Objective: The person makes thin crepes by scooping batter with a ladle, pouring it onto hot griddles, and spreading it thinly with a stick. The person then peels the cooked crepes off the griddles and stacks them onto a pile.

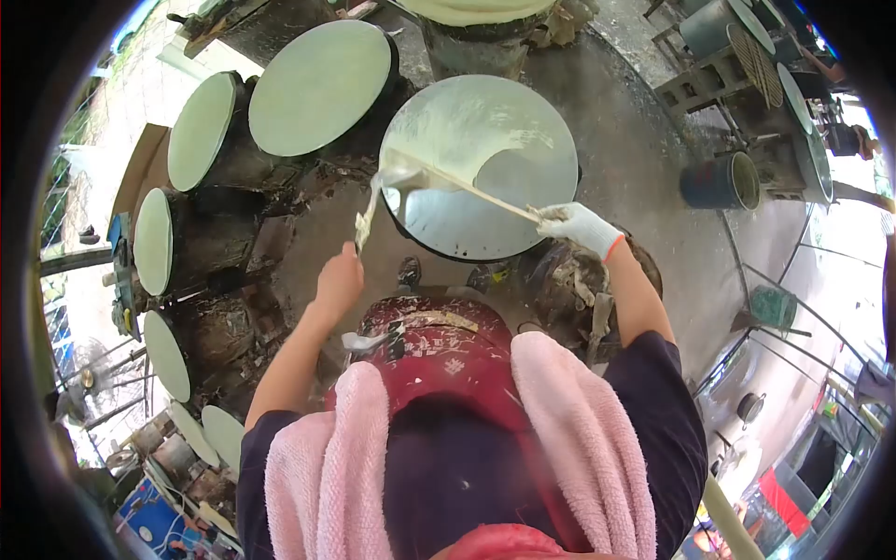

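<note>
A large round metal pan (pixel 523 177) lies in front of me, its upper left part coated with a pale green-white layer and its lower right part bare and shiny. My left hand (pixel 341 277), bare, is closed round the handle of a batter-smeared scraper (pixel 365 219) at the pan's left edge. My right hand (pixel 571 227) wears a white glove with an orange cuff and grips a long thin stick (pixel 485 194). The stick reaches left across the pan to a blurred pale tool head (pixel 403 172), close to the scraper's upper end.
Several round pale-green discs on dark drums stand at the left, one (pixel 322 89) large. A pale-topped vat (pixel 476 47) is beyond the pan. A blue bucket (pixel 719 182) stands right. Beside my right arm is a dirty drum (pixel 644 271). People are partly visible far right.
</note>
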Motion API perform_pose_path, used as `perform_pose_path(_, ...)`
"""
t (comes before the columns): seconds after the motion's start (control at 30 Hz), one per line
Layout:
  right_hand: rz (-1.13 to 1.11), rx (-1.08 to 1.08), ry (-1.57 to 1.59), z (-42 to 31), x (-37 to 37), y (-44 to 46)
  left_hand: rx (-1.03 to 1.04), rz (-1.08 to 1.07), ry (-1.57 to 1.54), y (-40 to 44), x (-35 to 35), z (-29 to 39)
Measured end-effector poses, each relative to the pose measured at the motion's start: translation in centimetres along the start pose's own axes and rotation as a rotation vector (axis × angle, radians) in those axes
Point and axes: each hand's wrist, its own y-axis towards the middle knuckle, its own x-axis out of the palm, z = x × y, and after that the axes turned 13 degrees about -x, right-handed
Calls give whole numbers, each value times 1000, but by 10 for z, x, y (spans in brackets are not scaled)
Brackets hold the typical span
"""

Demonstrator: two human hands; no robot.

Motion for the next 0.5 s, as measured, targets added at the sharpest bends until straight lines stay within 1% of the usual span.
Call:
perform_pose_path(0.1,114,61,126,-6,40,-57,53,-114,63,-39,8,-15)
perform_pose_path(0.17,231,102,404,-47,86,-91,108,-212,87,-47,19,-26)
perform_pose_path(0.2,384,21,510,-1,119,-83,164,-250,38,-43,16,-31)
perform_pose_path(0.23,445,67,729,-21,154,-81,198,-263,-34,-38,4,-34)
perform_pose_path(0.3,394,42,839,-42,203,-46,272,-284,-179,-22,-31,-41)
perform_pose_path(0.33,414,20,812,-68,225,-25,294,-212,-327,-18,-39,-52)
perform_pose_path(0.37,432,-1,784,-94,245,0,291,-142,-407,-19,-55,-60)
perform_pose_path(0.43,510,-48,837,-120,284,71,279,9,-576,-19,-86,-73)
perform_pose_path(0.5,660,-121,1034,-146,321,133,282,154,-680,-8,-91,-103)
